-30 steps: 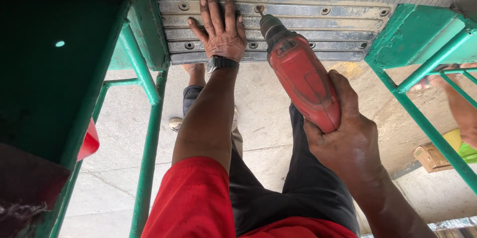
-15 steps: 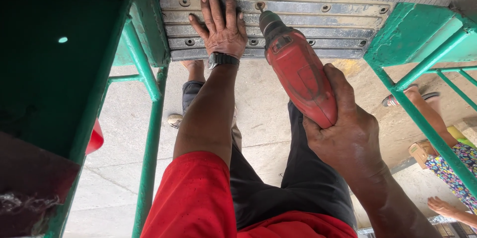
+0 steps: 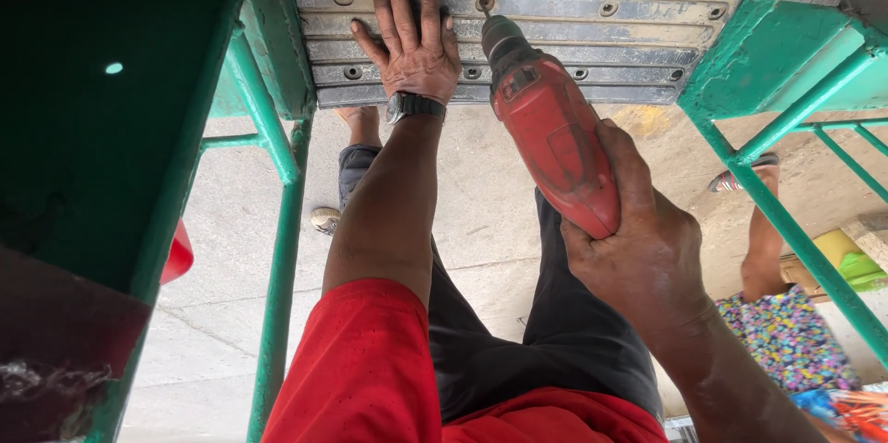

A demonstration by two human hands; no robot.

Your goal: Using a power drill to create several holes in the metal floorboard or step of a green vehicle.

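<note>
Gripping the red drill [image 3: 553, 142], right hand [image 3: 638, 249] aims its bit up-left into a screw hole [image 3: 483, 5]; left hand [image 3: 412, 45] flat, fingers spread, just beside on grey slats [image 3: 592, 31].

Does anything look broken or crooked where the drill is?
Nothing stands out. The grey metal strips lie straight and side by side, with their round screw holes in rows. The left hand lies flat on them, and the right hand holds the red drill with its bit at one hole. The strips look scuffed and dusty, not damaged.
</note>
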